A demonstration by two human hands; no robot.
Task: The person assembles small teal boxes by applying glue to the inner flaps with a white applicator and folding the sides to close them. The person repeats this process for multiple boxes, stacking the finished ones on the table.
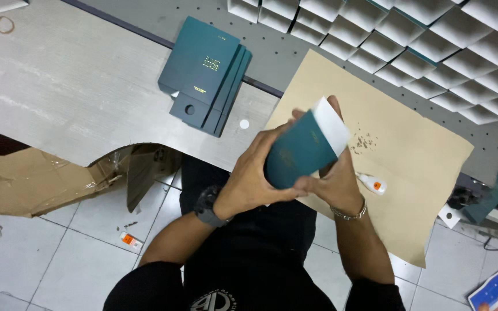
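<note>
Both my hands hold a teal cardboard box (299, 154) with a white inner flap at its far end, over the near edge of a tan paper sheet (410, 167). My left hand (255, 178), with a black watch on its wrist, wraps the box's left side. On the right side and underneath, my right hand (335, 184), wearing a bracelet, grips it. A small white glue tube with an orange label (371, 184) lies on the sheet just right of my right hand.
A stack of flat teal boxes (206, 74) lies on the grey table (70, 86). Rows of assembled white-lined boxes (422, 52) fill the far right. A torn cardboard carton (41, 178) stands left, over a tiled floor with a second small tube (129, 240).
</note>
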